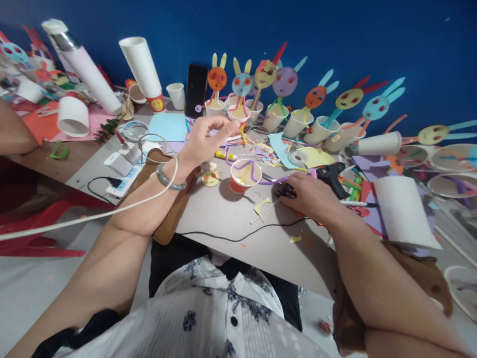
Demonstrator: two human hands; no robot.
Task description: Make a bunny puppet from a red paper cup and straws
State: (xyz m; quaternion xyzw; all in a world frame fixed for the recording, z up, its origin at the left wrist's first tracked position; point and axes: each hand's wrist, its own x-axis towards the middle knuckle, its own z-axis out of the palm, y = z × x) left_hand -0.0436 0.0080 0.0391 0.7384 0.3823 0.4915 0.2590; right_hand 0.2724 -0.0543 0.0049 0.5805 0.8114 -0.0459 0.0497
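Note:
My left hand is raised over the table, thumb and fingers drawn together. Beside its fingertips shows a yellow strip; whether they grip it I cannot tell. My right hand lies low on the table, fingers curled round the black handles of a pair of scissors. Between my hands stands a paper cup with purple and yellow pipe cleaners bent across its mouth. Left of that cup lies a small yellow paper rabbit face. A thin white stick and yellow paper scraps lie in front of the scissors.
Paper cups with rabbit-faced figures line the blue wall. A black glue gun and tape roll sit beyond my right hand. At left are stacked cups, a power strip and cables. A white cable crosses my left wrist.

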